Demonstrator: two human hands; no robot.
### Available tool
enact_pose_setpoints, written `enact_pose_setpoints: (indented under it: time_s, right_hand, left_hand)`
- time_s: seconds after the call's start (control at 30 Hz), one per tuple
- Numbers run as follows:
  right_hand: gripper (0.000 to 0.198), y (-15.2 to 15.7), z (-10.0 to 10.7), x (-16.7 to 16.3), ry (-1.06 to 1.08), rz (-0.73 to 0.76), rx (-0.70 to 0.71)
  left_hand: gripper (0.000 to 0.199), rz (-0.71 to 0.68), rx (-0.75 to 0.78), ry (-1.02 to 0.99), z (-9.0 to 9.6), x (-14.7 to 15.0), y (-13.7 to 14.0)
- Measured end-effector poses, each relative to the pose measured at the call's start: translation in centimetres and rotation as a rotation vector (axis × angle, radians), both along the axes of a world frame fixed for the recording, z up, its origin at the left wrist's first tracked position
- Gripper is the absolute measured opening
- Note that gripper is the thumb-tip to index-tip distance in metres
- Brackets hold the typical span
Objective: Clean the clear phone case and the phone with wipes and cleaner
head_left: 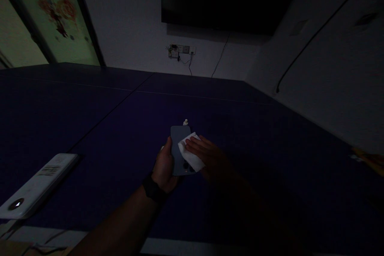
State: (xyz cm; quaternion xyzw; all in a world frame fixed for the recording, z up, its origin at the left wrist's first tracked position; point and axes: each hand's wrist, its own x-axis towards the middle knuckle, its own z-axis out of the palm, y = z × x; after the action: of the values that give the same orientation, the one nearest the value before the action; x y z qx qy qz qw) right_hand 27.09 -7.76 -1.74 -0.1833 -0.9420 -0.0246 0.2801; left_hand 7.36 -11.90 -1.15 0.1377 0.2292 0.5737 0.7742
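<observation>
The dark counter [126,128] below the phone [177,144] and the television [231,0] beyond run out of view. The left grip [164,166] holds the phone between thumb and mostly hidden fingers. The right grip [208,154] lies on a tissue [193,160] against the phone; whether it pinches, I cannot tell. Beyond the phone, a bottle [186,122] is partly hidden.

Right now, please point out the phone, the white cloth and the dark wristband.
Phone [177,150], head view: back panel.
White cloth [191,159], head view: lower part.
Dark wristband [153,189], head view: outer face.
</observation>
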Motion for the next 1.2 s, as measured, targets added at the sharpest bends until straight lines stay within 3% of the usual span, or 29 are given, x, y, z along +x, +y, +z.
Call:
enact_pose_setpoints:
  time_s: [0.1, 0.17, 0.27, 0.33, 0.5, 0.63, 0.77, 0.9, 1.07, 1.2]
  right_hand:
    - [0.061, 0.1, 0.0, -0.2, -0.090, 0.086, -0.006]
    - [0.052, 0.3, -0.1, 0.2, -0.028, 0.160, 0.005]
    - [0.050, 0.7, -0.1, 0.8, 0.082, 0.070, 0.028]
    - [0.060, 0.7, -0.1, 0.8, 0.014, 0.036, 0.026]
    - [0.049, 0.7, -0.2, 0.8, -0.012, 0.205, 0.018]
    - [0.050, 0.6, -0.2, 1.3, 0.081, 0.048, 0.001]
    - [0.056, -0.8, 0.4, -0.5, 0.139, -0.026, -0.012]
    - [0.063, -2.1, 0.9, -2.7, 0.037, -0.007, -0.054]
    - [0.053, -1.0, 0.7, -1.0, -0.056, 0.190, -0.022]
    - [0.060, -0.6, 0.5, -0.2, 0.002, 0.027, -0.006]
  left_hand:
    - [0.052, -0.003, -0.046, 0.044, 0.3, 0.0, -0.2]
    - [0.054, -0.020, -0.046, 0.054, 0.4, 0.2, -0.2]
    - [0.056, -0.008, -0.040, 0.062, 0.7, 0.5, -0.3]
    - [0.055, 0.015, -0.059, 0.072, 0.8, 0.6, -0.4]
    - [0.053, 0.009, -0.076, 0.082, 0.7, 0.5, -0.3]
    - [0.051, 0.000, -0.046, 0.046, 1.0, 0.5, -0.1]
    - [0.046, 0.011, -0.071, 0.030, 1.4, 0.6, -0.3]
    - [0.050, 0.022, -0.111, -0.063, 1.5, 0.8, -1.0]
    - [0.061, 0.033, -0.137, -0.130, 1.2, 0.9, -1.2]
    - [0.068, 0.001, -0.091, -0.100, 1.0, 0.8, -1.0]
